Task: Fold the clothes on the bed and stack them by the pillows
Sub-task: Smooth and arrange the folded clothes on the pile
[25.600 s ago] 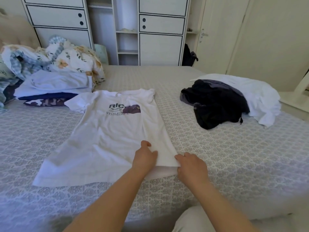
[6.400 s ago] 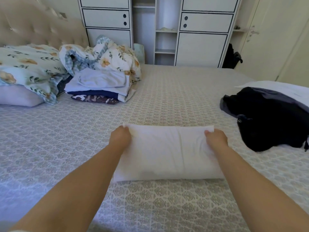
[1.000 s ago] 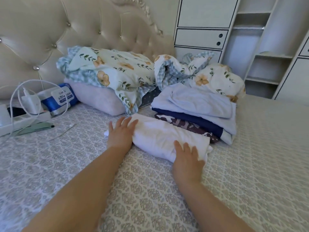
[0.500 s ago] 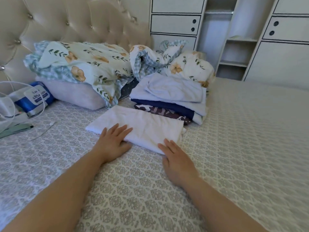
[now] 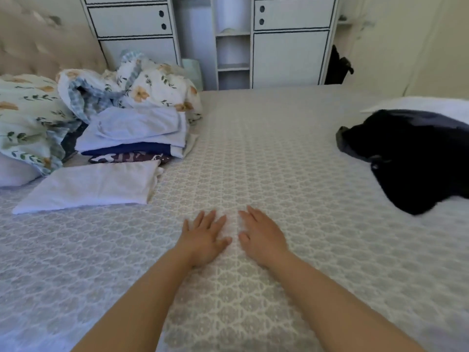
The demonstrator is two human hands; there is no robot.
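Note:
The folded white T-shirt (image 5: 88, 185) lies flat on the bed at the left, just in front of a stack of folded clothes (image 5: 134, 134) by the floral pillows (image 5: 28, 115). My left hand (image 5: 204, 237) and my right hand (image 5: 261, 236) rest palm down on the patterned bedspread (image 5: 253, 153), side by side, fingers apart, holding nothing. Both are well to the right of the white T-shirt. An unfolded dark garment (image 5: 416, 158) lies in a heap at the right, on top of a white garment (image 5: 431, 105).
A crumpled floral blanket (image 5: 142, 87) sits behind the stack. White cabinets with drawers and shelves (image 5: 233, 41) stand past the far side of the bed. A tufted headboard (image 5: 38, 47) is at the far left. A dark bag (image 5: 338, 66) hangs near the door.
Both hands have let go of the folded white T-shirt and moved right onto the bare bedspread. My view has swung right, bringing the dark garment into sight.

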